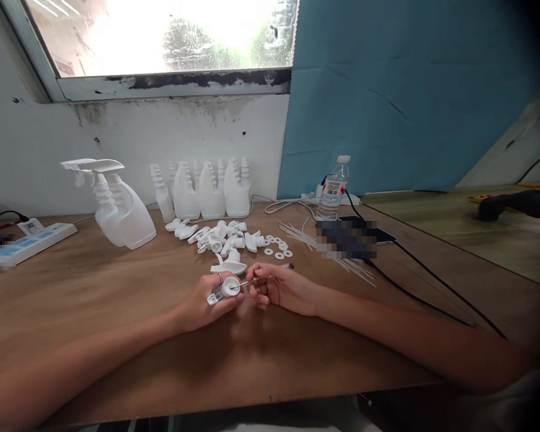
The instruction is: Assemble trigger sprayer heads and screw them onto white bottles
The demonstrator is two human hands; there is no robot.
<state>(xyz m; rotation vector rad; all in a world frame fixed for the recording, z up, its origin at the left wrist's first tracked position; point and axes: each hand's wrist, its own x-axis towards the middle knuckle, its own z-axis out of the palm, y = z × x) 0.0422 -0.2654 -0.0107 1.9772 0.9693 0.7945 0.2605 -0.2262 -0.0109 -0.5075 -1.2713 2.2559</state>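
Observation:
Near the table's front, my left hand (202,303) is closed around a white spray trigger head (230,287), its round collar opening turned toward my right hand. My right hand (279,289) pinches a thin metal tool (251,281) with a dark handle end; it looks like a slim screwdriver or tweezers. The tool's tip reaches into the collar opening. Just beyond my left hand lies another white trigger head (230,264). A pile of more trigger heads (220,237) sits behind it, with several white ring washers (279,247) to its right.
White spray bottles (186,195) stand along the wall, and two more bottles (128,216) with a trigger head on top stand left. Thin white tubes (342,261) lie right of the washers. A water bottle (333,192), black cables (436,285) and a power strip (40,243) are also on the table.

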